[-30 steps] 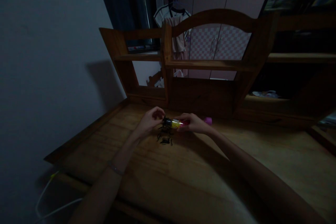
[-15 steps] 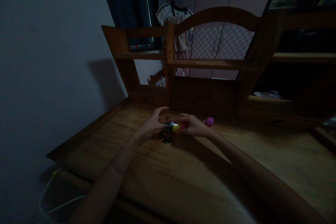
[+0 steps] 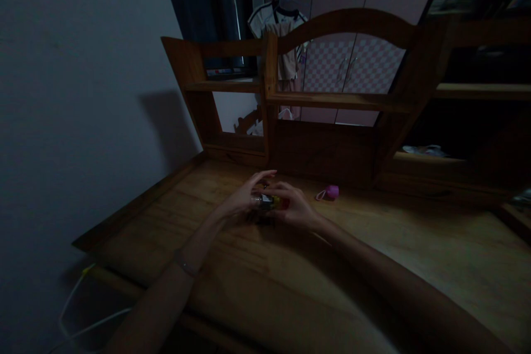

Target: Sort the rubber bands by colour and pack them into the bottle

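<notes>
In the dim head view, a small cylindrical item (image 3: 266,201) lies sideways between my hands, low over the wooden desk. It has a clear, shiny left end and a yellow and red body. My right hand (image 3: 296,207) is closed round the red end. My left hand (image 3: 244,194) curls round the clear end, its upper fingers reaching over the top. Something dark and thin (image 3: 264,220), too dim to name, shows just below the item. To the right of my right hand, a purple object with a loop strap (image 3: 333,192) rests on the desk (image 3: 232,271).
A wooden shelf unit (image 3: 338,98) rises along the back of the desk. The pale wall (image 3: 95,110) borders the left side. A white cable (image 3: 74,293) hangs at the lower left. Clothes (image 3: 282,50) hang behind the shelves, before a pink checkered cabinet (image 3: 327,63).
My right hand has moved left along the item, covering more of its body and uncovering the purple object's strap. My left hand has shifted slightly right, further over the clear end.
</notes>
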A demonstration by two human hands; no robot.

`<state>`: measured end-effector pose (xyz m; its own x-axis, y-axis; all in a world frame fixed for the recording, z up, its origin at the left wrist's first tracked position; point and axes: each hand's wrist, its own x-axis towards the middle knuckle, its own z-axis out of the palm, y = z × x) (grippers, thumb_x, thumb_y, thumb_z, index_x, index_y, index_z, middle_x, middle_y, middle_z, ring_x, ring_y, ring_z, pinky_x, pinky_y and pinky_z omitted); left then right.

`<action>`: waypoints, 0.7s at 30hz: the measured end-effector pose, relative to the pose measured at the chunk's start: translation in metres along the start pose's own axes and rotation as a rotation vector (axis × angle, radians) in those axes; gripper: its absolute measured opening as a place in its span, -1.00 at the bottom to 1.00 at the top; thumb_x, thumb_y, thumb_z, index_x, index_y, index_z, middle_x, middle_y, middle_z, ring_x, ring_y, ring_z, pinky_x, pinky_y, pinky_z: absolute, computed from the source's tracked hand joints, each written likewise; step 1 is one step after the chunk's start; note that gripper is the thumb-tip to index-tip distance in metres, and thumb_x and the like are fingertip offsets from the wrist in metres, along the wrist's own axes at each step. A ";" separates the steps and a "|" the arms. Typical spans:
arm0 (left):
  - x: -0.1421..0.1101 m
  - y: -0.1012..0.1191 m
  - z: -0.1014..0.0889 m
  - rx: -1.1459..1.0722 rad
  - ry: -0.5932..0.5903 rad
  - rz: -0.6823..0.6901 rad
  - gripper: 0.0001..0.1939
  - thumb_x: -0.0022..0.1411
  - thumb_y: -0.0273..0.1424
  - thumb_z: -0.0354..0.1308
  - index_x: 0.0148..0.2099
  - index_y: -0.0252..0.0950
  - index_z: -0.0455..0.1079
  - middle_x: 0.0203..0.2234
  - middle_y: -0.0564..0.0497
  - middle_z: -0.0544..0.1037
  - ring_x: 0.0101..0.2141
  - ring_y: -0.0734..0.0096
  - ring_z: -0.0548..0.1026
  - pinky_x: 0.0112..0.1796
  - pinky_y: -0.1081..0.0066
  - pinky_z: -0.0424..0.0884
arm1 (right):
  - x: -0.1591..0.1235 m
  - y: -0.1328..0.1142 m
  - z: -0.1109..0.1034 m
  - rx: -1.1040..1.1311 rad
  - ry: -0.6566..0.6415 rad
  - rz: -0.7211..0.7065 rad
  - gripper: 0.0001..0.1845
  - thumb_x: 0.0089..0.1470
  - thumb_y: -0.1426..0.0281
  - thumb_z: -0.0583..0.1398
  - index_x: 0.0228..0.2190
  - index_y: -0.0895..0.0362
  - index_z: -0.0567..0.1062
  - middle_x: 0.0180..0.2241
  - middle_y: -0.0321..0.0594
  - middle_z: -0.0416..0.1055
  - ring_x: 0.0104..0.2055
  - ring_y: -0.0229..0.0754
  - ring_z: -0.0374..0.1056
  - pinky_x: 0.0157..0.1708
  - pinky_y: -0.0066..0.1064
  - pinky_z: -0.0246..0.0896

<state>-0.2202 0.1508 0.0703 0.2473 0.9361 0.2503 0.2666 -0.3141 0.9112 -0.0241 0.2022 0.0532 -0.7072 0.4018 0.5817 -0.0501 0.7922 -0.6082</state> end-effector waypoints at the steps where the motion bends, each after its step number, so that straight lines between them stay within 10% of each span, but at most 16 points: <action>1: 0.000 0.002 0.000 -0.008 -0.016 -0.014 -0.26 -0.01 -0.45 0.29 0.26 -0.20 0.25 0.19 -0.17 0.32 0.18 0.02 0.29 0.15 0.05 0.24 | -0.001 0.001 0.002 0.014 0.006 0.005 -0.41 -0.06 0.39 0.40 0.05 -0.04 0.50 -0.04 -0.17 0.43 0.03 -0.04 0.35 0.04 -0.22 0.22; 21: -0.008 0.027 -0.019 -0.319 -0.004 -0.034 -0.48 0.14 -0.48 0.26 0.17 -0.26 0.36 0.17 -0.19 0.39 0.16 0.08 0.34 0.15 0.11 0.24 | 0.007 0.000 -0.027 0.106 -0.063 0.115 -0.41 -0.09 0.34 0.42 0.02 0.02 0.51 -0.05 -0.16 0.44 0.00 -0.07 0.37 0.03 -0.21 0.23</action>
<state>-0.2327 0.1382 0.0989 0.2468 0.9444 0.2171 -0.0311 -0.2162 0.9759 -0.0100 0.2174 0.0713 -0.7555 0.4544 0.4719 -0.0383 0.6884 -0.7243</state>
